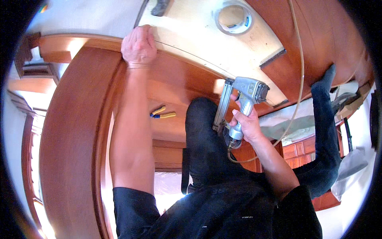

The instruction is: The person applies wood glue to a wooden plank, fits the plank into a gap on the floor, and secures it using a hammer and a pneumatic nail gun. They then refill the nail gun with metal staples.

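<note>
My right hand (pixel 247 121) is wrapped around the grip of a silver pneumatic nail gun (pixel 247 88). Its long magazine slants down beside my dark-clothed knee, and a thin tan air hose (pixel 301 67) joins the bottom of the grip. My left hand (pixel 139 47), arm stretched out, is closed in a fist against the edge of the brown wooden trim (pixel 175 59), beside a pale panel (pixel 187 30). The undersides of those fingers are hidden, so what they may hold cannot be made out.
A roll of tape (pixel 247 20) lies on the pale panel, near a dark object (pixel 160 7). Yellow-handled pliers (pixel 164 115) rest on a wooden surface below. A large curved brown panel (pixel 71 131) stands at left. The hose loops at right, near my outstretched leg (pixel 324 119).
</note>
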`<action>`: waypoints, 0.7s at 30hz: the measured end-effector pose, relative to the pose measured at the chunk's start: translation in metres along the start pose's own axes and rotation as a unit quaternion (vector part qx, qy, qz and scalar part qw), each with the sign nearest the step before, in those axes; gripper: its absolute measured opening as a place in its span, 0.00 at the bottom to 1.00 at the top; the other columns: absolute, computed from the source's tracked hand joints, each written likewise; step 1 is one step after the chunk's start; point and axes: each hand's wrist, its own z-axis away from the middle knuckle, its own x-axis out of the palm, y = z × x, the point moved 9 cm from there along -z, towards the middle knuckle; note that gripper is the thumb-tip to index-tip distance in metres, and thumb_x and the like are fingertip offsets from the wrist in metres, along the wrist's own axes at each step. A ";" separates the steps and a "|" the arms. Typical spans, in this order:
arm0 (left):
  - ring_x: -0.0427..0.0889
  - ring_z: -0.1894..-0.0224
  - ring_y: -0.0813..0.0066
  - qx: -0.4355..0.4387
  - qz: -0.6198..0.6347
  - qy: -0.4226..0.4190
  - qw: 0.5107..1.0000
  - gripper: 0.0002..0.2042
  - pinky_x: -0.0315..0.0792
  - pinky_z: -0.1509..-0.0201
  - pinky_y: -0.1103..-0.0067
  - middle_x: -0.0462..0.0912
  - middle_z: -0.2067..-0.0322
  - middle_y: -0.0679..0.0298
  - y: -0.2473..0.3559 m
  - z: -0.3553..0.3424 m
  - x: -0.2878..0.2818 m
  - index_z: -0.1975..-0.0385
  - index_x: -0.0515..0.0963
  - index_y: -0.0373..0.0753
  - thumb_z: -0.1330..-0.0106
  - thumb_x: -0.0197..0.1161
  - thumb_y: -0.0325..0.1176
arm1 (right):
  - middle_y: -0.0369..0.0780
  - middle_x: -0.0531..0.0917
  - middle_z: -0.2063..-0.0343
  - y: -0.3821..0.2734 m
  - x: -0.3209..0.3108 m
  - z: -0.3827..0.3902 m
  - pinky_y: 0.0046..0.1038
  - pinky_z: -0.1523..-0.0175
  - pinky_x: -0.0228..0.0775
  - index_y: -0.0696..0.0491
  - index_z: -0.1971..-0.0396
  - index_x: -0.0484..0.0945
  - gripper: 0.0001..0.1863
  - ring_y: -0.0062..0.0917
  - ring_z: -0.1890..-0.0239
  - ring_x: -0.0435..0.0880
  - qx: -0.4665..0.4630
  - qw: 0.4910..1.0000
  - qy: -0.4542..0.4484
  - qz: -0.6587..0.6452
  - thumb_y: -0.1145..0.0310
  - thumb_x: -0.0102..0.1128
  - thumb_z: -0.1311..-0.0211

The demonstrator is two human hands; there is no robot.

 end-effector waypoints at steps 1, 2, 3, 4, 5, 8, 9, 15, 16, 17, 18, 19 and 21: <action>0.80 0.69 0.60 0.006 -0.018 -0.003 1.000 0.03 0.73 0.65 0.68 0.79 0.73 0.63 -0.001 0.000 0.000 0.66 0.79 0.44 0.37 0.62 0.32 | 0.39 0.78 0.50 0.005 -0.003 -0.004 0.26 0.69 0.78 0.52 0.36 0.67 0.27 0.18 0.78 0.77 0.017 1.000 -0.003 0.006 0.78 0.57 0.34; 0.81 0.69 0.59 -0.005 0.011 -0.003 1.000 0.02 0.73 0.65 0.67 0.80 0.73 0.62 -0.006 0.002 0.003 0.65 0.79 0.44 0.34 0.61 0.33 | 0.39 0.77 0.45 0.014 -0.008 -0.006 0.27 0.68 0.79 0.52 0.36 0.67 0.26 0.18 0.78 0.77 0.040 0.999 -0.004 0.014 0.78 0.57 0.34; 0.81 0.69 0.59 -0.008 0.011 -0.006 1.000 0.03 0.73 0.65 0.67 0.80 0.73 0.62 -0.009 0.005 0.005 0.65 0.79 0.44 0.34 0.61 0.33 | 0.39 0.77 0.47 0.014 -0.010 -0.008 0.27 0.68 0.79 0.52 0.36 0.67 0.26 0.18 0.78 0.77 0.035 0.999 -0.007 0.020 0.78 0.57 0.34; 0.81 0.68 0.59 -0.012 0.010 -0.009 1.000 0.03 0.73 0.64 0.67 0.80 0.72 0.62 -0.011 0.009 0.007 0.65 0.79 0.44 0.33 0.60 0.33 | 0.38 0.78 0.49 0.018 -0.013 -0.007 0.27 0.68 0.79 0.52 0.36 0.67 0.26 0.18 0.78 0.77 0.033 0.999 -0.010 0.026 0.78 0.57 0.34; 0.82 0.68 0.59 -0.013 0.007 -0.003 1.000 0.03 0.73 0.64 0.66 0.81 0.72 0.62 -0.011 0.003 0.010 0.65 0.79 0.44 0.32 0.60 0.34 | 0.37 0.78 0.51 0.017 -0.013 -0.010 0.27 0.67 0.78 0.52 0.37 0.67 0.26 0.18 0.78 0.77 0.028 0.999 -0.013 0.031 0.78 0.58 0.34; 0.82 0.68 0.57 -0.012 0.009 -0.008 1.000 0.04 0.74 0.64 0.65 0.81 0.71 0.61 -0.006 0.004 0.008 0.65 0.79 0.44 0.31 0.59 0.34 | 0.38 0.82 0.55 0.008 -0.021 -0.005 0.25 0.68 0.78 0.51 0.36 0.68 0.27 0.17 0.77 0.77 0.008 0.999 -0.009 0.042 0.78 0.58 0.35; 0.82 0.68 0.57 -0.015 0.006 -0.012 1.000 0.03 0.74 0.65 0.65 0.81 0.71 0.61 -0.006 0.005 0.008 0.65 0.79 0.44 0.31 0.60 0.34 | 0.39 0.80 0.50 0.009 -0.026 -0.004 0.24 0.68 0.78 0.51 0.36 0.68 0.27 0.17 0.77 0.77 0.003 1.000 -0.006 0.029 0.79 0.58 0.35; 0.82 0.68 0.58 0.002 0.019 0.007 1.000 0.03 0.75 0.65 0.65 0.81 0.72 0.61 -0.005 0.000 0.007 0.65 0.79 0.44 0.31 0.59 0.33 | 0.40 0.74 0.36 0.019 -0.037 -0.004 0.26 0.68 0.79 0.54 0.38 0.67 0.25 0.17 0.77 0.77 0.001 1.000 -0.002 -0.025 0.80 0.56 0.35; 0.82 0.69 0.57 0.009 0.016 0.012 1.000 0.03 0.75 0.66 0.65 0.81 0.73 0.61 -0.006 0.001 0.009 0.65 0.79 0.45 0.31 0.59 0.33 | 0.39 0.75 0.39 0.022 -0.038 -0.004 0.27 0.67 0.79 0.53 0.38 0.66 0.25 0.18 0.76 0.78 0.006 1.000 0.001 -0.015 0.79 0.57 0.34; 0.82 0.70 0.57 0.016 0.011 0.020 1.000 0.03 0.75 0.66 0.65 0.80 0.74 0.61 -0.008 0.000 0.007 0.65 0.80 0.45 0.31 0.59 0.33 | 0.38 0.77 0.42 0.023 -0.038 -0.005 0.27 0.67 0.80 0.52 0.37 0.66 0.26 0.18 0.75 0.79 0.009 1.000 0.002 -0.004 0.79 0.57 0.34; 0.81 0.71 0.57 0.015 0.002 0.012 1.000 0.04 0.75 0.67 0.64 0.80 0.74 0.61 -0.009 0.001 0.008 0.66 0.80 0.45 0.31 0.59 0.33 | 0.38 0.78 0.45 0.023 -0.038 -0.004 0.28 0.66 0.80 0.51 0.37 0.66 0.26 0.19 0.74 0.79 0.012 1.000 0.002 0.008 0.79 0.57 0.34; 0.81 0.71 0.57 0.014 -0.008 0.005 1.000 0.04 0.74 0.68 0.64 0.79 0.75 0.61 -0.009 0.005 0.007 0.67 0.79 0.45 0.31 0.59 0.34 | 0.37 0.78 0.49 0.021 -0.040 0.003 0.29 0.66 0.80 0.51 0.37 0.65 0.26 0.19 0.74 0.79 0.005 1.000 0.021 -0.004 0.79 0.58 0.34; 0.79 0.74 0.56 -0.020 -0.095 -0.065 0.993 0.08 0.72 0.73 0.61 0.77 0.77 0.61 -0.029 0.011 0.012 0.72 0.76 0.45 0.33 0.59 0.38 | 0.36 0.78 0.56 0.008 -0.026 0.013 0.30 0.64 0.80 0.51 0.36 0.65 0.27 0.20 0.73 0.79 -0.020 0.999 0.022 -0.020 0.78 0.59 0.34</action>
